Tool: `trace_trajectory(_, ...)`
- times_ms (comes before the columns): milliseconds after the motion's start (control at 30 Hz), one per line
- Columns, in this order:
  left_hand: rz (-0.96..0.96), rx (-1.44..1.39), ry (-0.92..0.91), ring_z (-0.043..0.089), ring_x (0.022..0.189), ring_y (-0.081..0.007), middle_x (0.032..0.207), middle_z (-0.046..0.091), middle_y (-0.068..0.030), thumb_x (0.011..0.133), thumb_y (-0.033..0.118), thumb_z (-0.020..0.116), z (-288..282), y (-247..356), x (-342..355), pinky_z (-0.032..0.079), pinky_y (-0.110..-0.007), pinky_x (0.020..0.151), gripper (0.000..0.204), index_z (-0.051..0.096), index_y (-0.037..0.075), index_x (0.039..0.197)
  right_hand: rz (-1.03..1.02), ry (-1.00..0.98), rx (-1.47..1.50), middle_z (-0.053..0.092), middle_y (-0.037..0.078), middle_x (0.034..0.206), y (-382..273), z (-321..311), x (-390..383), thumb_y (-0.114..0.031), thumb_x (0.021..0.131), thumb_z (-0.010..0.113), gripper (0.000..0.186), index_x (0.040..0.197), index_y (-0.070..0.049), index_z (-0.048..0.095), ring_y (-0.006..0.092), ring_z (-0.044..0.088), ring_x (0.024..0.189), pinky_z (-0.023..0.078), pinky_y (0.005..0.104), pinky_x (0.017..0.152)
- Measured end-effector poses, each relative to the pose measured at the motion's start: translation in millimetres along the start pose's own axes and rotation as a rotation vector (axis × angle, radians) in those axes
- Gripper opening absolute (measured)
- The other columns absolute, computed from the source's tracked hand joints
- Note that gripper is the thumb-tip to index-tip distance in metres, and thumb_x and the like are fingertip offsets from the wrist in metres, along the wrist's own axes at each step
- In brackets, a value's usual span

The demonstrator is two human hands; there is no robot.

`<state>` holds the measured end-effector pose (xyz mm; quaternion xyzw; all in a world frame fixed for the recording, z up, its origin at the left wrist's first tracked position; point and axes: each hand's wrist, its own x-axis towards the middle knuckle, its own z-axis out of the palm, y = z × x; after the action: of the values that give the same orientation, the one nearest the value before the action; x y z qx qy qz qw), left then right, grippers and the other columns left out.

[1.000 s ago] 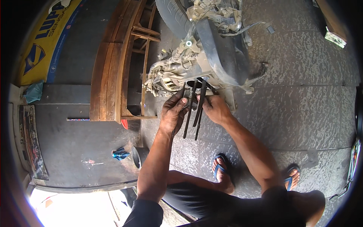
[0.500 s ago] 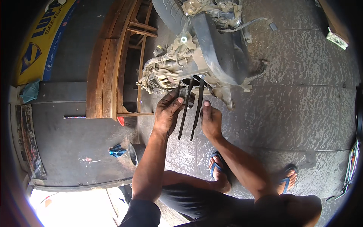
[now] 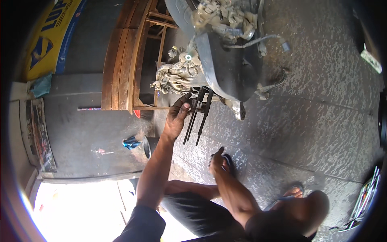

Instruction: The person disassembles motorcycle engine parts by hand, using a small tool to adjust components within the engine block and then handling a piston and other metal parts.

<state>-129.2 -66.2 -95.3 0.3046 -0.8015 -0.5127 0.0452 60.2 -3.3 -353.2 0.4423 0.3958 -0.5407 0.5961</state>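
My left hand (image 3: 179, 111) grips a dark cylindrical part (image 3: 194, 105) among long black studs (image 3: 203, 121) jutting from the dirty engine (image 3: 175, 78) of a partly stripped scooter. My right hand (image 3: 217, 159) is lower, away from the studs, over my sandaled foot, one digit stretched out and the others loosely curled, with nothing visible in it. A dark plastic body panel (image 3: 229, 64) sits right of the engine, and a metal bracket (image 3: 240, 111) sticks out below it.
A wooden bench (image 3: 119, 68) stands left of the scooter. A dark bucket (image 3: 149, 147) and blue cloth (image 3: 130, 142) lie at lower left. A yellow banner (image 3: 46, 38) is at upper left. Metal rods (image 3: 365, 197) lie at lower right, a wooden block (image 3: 369, 56) at upper right.
My right hand has let go near the studs and dropped down toward my foot. My left hand stays on the part. The view has shifted slightly.
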Motion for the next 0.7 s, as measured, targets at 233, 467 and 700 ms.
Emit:
trace_trajectory(233,0.049,0.339,0.028,0.061,0.105,-0.0188,0.114,0.067,-0.0153,0.098,0.029,0.056,-19.6,-5.2,-6.3,0.047,-0.030,0.092,0.051,0.044,-0.002,0.136,-0.110,-0.026,-0.257,0.040,0.000,0.047,25.5,-29.4,-3.2,-0.072,0.093,0.030,0.074,0.063,-0.009,0.057,0.0175,0.037,0.037,0.030,0.0354,0.039)
trace_trajectory(467,-0.038,0.105,-0.022,0.061,0.094,-0.0150,0.108,0.067,-0.0144,0.095,0.012,0.050,-38.2,-21.0,-4.5,0.047,-0.026,0.082,0.040,0.041,-0.001,0.132,-0.624,0.047,-0.744,0.067,0.026,0.083,-21.9,-16.2,31.4,-0.035,0.102,0.032,0.044,0.111,-0.001,0.059,0.0456,0.064,0.080,0.047,0.0539,0.070)
trace_trajectory(700,0.064,0.000,-0.518,0.060,0.099,-0.0203,0.112,0.060,-0.0117,0.088,0.023,0.069,-68.8,-35.7,39.1,0.052,-0.033,0.075,0.072,0.027,-0.001,0.141,-0.988,0.403,-0.185,0.062,0.024,0.075,-96.0,23.8,95.3,-0.027,0.098,0.039,0.034,0.100,-0.003,0.064,0.0441,0.062,0.076,0.046,0.0501,0.064)
